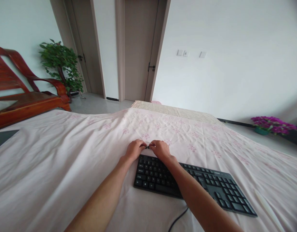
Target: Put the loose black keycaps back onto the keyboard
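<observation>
A black keyboard (pixel 201 187) lies on a pale pink flowered cloth (pixel 54 167) that covers the table. My left hand (pixel 134 149) and my right hand (pixel 161 149) meet just beyond the keyboard's far left edge. Both hands have curled fingers pinching a small dark object (pixel 148 147) between them; it is too small to name. My right forearm crosses over the keyboard's left half. The keyboard's black cable (pixel 178 219) runs toward me off its near edge.
A red wooden chair (pixel 23 96) stands at the left, with a green potted plant (pixel 60 64) behind it. Two closed doors (pixel 138 48) are at the back. Purple flowers (pixel 272 125) sit on the floor at the right. A dark flat item (pixel 2 138) pokes out at the cloth's left edge.
</observation>
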`<state>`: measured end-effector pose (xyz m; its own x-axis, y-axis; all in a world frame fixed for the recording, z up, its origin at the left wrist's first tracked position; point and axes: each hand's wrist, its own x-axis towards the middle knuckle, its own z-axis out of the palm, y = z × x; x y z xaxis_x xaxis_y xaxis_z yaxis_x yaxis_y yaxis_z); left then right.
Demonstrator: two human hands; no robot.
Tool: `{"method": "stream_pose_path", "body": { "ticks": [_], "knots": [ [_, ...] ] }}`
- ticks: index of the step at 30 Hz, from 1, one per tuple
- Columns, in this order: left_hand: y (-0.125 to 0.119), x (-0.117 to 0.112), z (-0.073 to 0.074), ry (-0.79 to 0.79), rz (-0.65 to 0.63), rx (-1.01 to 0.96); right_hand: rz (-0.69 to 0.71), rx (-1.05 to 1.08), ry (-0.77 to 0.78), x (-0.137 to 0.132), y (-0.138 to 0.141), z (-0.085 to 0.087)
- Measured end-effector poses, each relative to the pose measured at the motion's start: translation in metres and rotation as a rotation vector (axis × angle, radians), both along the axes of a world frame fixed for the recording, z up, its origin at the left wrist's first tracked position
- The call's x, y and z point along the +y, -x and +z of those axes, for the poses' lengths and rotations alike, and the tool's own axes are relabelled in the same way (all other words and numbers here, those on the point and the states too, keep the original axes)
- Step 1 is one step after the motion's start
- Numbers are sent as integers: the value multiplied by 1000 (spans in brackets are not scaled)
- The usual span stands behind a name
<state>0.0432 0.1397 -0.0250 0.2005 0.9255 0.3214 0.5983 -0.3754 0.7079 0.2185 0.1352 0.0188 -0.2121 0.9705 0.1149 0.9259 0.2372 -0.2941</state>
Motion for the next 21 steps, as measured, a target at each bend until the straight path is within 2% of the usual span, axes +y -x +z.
{"method": "stream_pose_path", "body": {
  "ticks": [12,21],
  "knots": [
    [5,-3,-2,-38,-61,60,20,38,46,-1,0,-1],
    [1,-2,-1,-9,14,98,20,20,82,2,1,-1]
  ]
}}
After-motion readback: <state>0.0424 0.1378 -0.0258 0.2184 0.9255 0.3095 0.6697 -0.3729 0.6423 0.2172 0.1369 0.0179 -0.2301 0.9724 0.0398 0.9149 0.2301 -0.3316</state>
